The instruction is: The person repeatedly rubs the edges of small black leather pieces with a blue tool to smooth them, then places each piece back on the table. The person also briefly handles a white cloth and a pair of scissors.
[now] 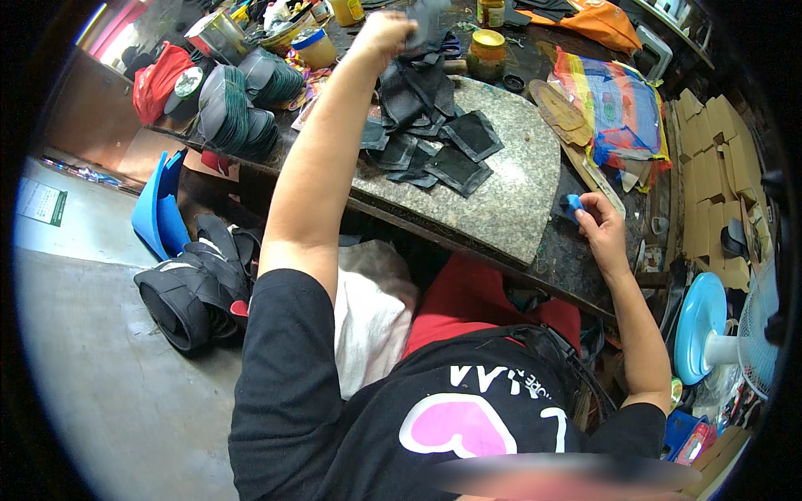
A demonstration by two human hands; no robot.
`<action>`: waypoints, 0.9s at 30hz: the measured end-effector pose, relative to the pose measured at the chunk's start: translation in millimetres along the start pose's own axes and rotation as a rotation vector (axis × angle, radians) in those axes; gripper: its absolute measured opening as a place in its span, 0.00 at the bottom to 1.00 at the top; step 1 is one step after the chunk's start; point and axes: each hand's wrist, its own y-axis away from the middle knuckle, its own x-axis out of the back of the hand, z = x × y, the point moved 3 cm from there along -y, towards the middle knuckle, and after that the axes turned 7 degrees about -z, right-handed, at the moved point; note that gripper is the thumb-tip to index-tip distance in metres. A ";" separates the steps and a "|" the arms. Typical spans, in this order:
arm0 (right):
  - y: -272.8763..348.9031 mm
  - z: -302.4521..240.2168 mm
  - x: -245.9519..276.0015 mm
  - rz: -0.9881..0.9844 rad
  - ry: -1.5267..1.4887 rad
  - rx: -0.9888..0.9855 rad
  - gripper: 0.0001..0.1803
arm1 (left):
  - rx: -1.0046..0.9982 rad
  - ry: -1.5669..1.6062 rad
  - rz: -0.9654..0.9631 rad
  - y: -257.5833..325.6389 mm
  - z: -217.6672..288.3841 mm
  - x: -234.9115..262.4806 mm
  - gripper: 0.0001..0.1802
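My left hand (386,35) is stretched to the far side of the workbench, its fingers closed on a dark grey flat piece (428,21) that is smeared by motion. Below it lies a loose heap of black square patches (461,171), partly on a speckled stone slab (510,213). My right hand (603,232) rests near the slab's right edge, pinching a small blue object (573,205) between thumb and fingers. Its kind cannot be made out.
Stacks of grey-green cut pieces (224,104) and a red bag (163,82) stand at the left. A yellow jar (487,57) sits at the back; a colourful mesh bag (608,104) lies right. Cardboard boxes (718,167) and a fan (760,330) flank the bench.
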 end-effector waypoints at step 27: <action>0.5 -2.5 1.3 0.021 -0.052 -0.049 0.08 | -0.995 -1.453 0.615 114.7 120.4 16.5 0.06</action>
